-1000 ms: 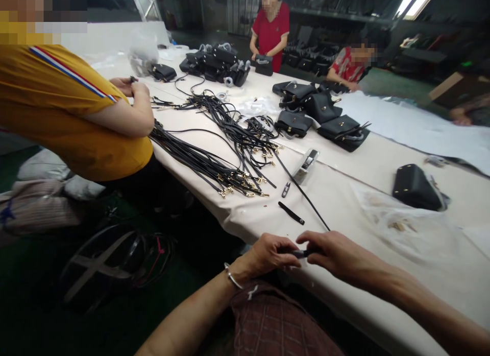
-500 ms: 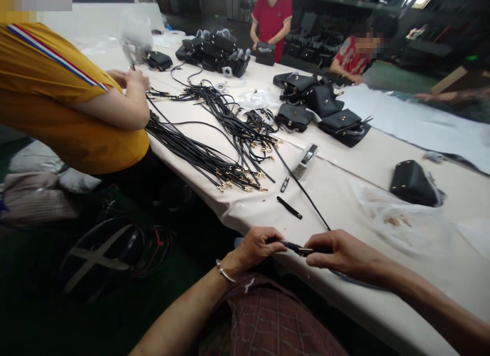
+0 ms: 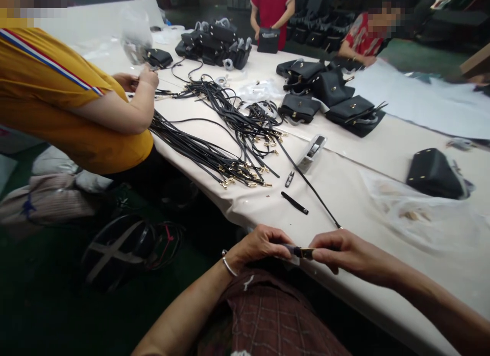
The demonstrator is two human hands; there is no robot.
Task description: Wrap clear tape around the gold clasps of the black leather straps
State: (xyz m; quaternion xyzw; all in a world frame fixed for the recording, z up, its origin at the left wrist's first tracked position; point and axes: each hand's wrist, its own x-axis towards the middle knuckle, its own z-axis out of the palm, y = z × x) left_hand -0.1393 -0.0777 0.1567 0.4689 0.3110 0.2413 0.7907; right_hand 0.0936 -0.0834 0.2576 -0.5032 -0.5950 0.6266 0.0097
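Observation:
My left hand and my right hand face each other at the table's near edge, both pinching a black strap with a bit of gold-coloured metal on it. My fingers cover its ends. Just beyond my right hand, a long thin black strap runs back toward the strap pile. A short black strip with an eyelet lies ahead of my hands. Behind it are small thread snips and a clear plastic-wrapped piece with dark and metallic parts.
Many black straps with gold clasps cover the table's left side. Black handbags are heaped further back, and one bag sits right beside a plastic bag. A person in yellow stands close at left; others work across the table.
My view has shifted slightly left, so the table things sit further right. Both my hands still pinch the strap, close together. The person in yellow has moved their hands a little.

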